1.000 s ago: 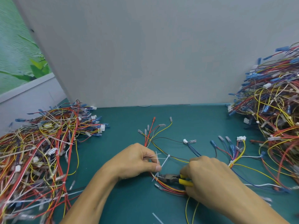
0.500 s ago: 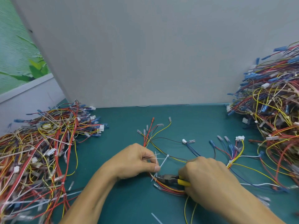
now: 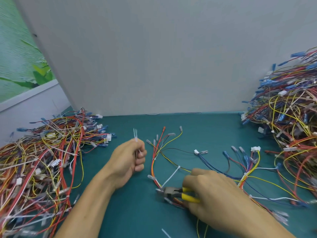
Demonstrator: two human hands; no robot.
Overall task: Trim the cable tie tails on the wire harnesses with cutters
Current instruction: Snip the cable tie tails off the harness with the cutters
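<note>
A wire harness (image 3: 171, 152) of red, yellow, black and blue wires lies spread on the green mat (image 3: 130, 212). My right hand (image 3: 211, 200) grips yellow-handled cutters (image 3: 173, 192), their jaws at the base of a white cable tie tail (image 3: 171, 176) that slants up from the bundle. My left hand (image 3: 130, 160) is lifted to the left of the harness, fingers curled round cut white tie tails (image 3: 135, 134) that stick up out of the fist.
A big heap of harnesses (image 3: 39, 169) fills the left side, another heap (image 3: 291, 117) the right. A grey partition wall (image 3: 154, 57) stands behind the mat. A loose tie tail (image 3: 166, 233) lies near the front edge.
My left hand has pulled away from the harness, up and to the left, carrying cut tie tails. The right hand and cutters have stayed at the bundle.
</note>
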